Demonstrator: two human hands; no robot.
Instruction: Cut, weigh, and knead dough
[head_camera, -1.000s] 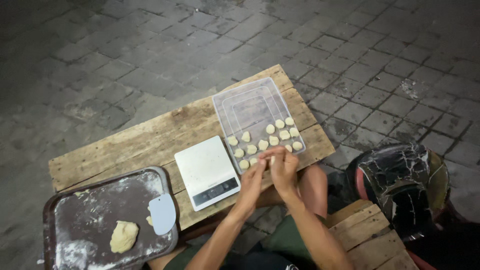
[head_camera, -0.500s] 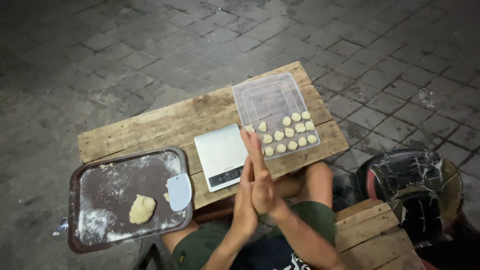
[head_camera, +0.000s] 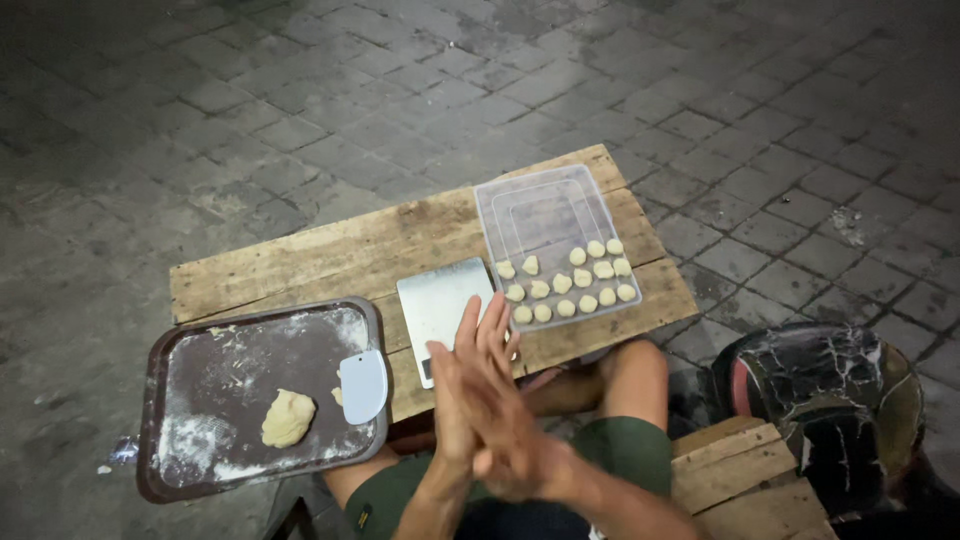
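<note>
Between my palms, left hand (head_camera: 462, 385) pressed flat against right hand (head_camera: 505, 425), fingers straight, I judge a dough piece sits hidden. At one o'clock, dough balls (head_camera: 570, 285) fill the clear tray (head_camera: 540, 205); uneven pressure could flatten the piece or drop it off the bench (head_camera: 330, 255).

My forearms below the fingers (head_camera: 492, 335) are bare, with no sleeves, rings or watch. I wear dark green shorts (head_camera: 625, 455) with a small yellow mark near one hem.
</note>
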